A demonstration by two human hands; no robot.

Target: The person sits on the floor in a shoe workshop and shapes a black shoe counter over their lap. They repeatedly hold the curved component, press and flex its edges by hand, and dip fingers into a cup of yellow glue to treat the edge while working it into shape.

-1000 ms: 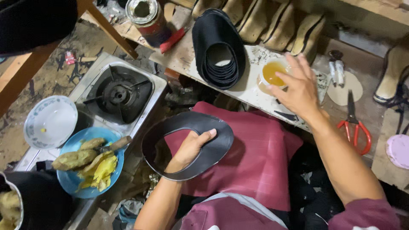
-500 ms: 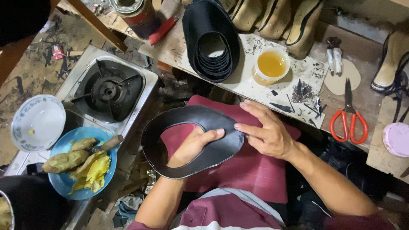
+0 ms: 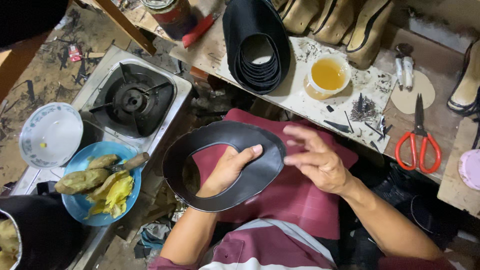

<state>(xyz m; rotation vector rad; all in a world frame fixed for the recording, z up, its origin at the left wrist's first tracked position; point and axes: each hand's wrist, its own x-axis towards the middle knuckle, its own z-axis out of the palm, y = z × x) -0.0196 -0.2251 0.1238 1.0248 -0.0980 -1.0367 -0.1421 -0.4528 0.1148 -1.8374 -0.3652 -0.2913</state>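
Observation:
My left hand (image 3: 231,167) reaches up through the opening of a black curved leather piece (image 3: 250,145) and grips its inner edge, thumb on top. It holds the piece over a maroon cloth (image 3: 300,195) on my lap. My right hand (image 3: 315,155) is at the piece's right edge, fingertips touching or just off the rim, fingers slightly spread. A white bowl of amber liquid (image 3: 328,75) stands on the workbench above, beside a stack of similar black pieces (image 3: 257,45).
Red-handled scissors (image 3: 419,140) and small nails (image 3: 364,107) lie on the bench (image 3: 295,100) at right, shoe lasts along the back. A gas stove (image 3: 132,100), a white plate (image 3: 50,134) and a blue plate of food (image 3: 100,182) are at left.
My right hand has come back from the bowl of amber liquid down to the right edge of the black piece. The left hand keeps holding the piece.

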